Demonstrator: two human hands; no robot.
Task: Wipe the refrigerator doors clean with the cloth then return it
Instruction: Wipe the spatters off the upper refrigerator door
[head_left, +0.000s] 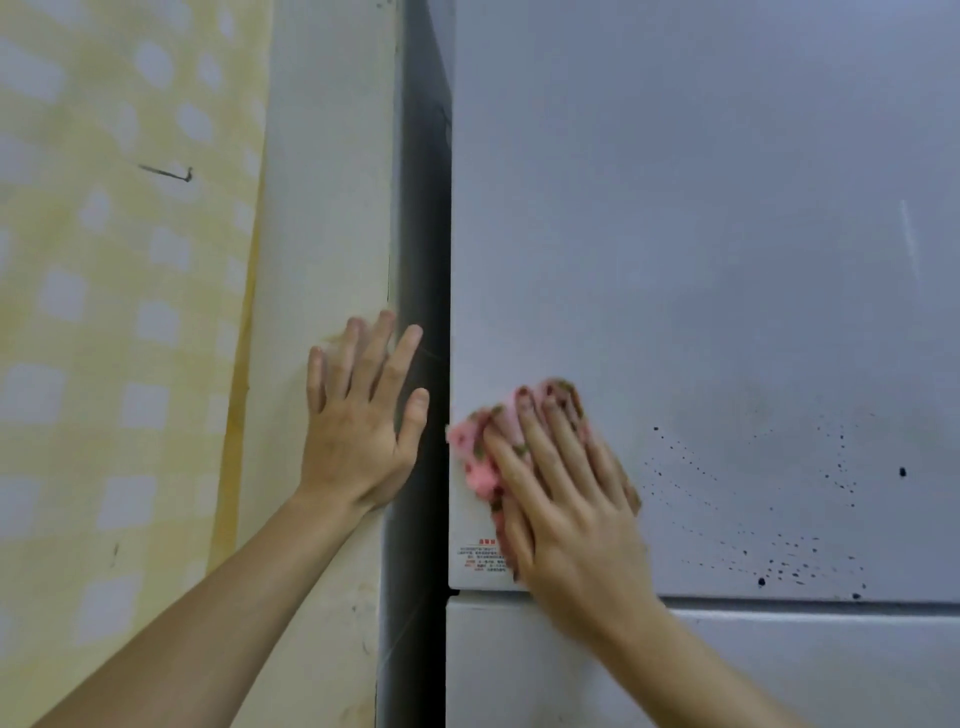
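Our right hand presses the pink cloth flat, fingers straight, against the upper refrigerator door near its lower left corner. Our left hand rests spread on the wall. The cloth looks soft, light and limp; we judge a broad palm press holds it best.

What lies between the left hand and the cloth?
In the head view, only the dark gap beside the refrigerator separates the left hand from the cloth.
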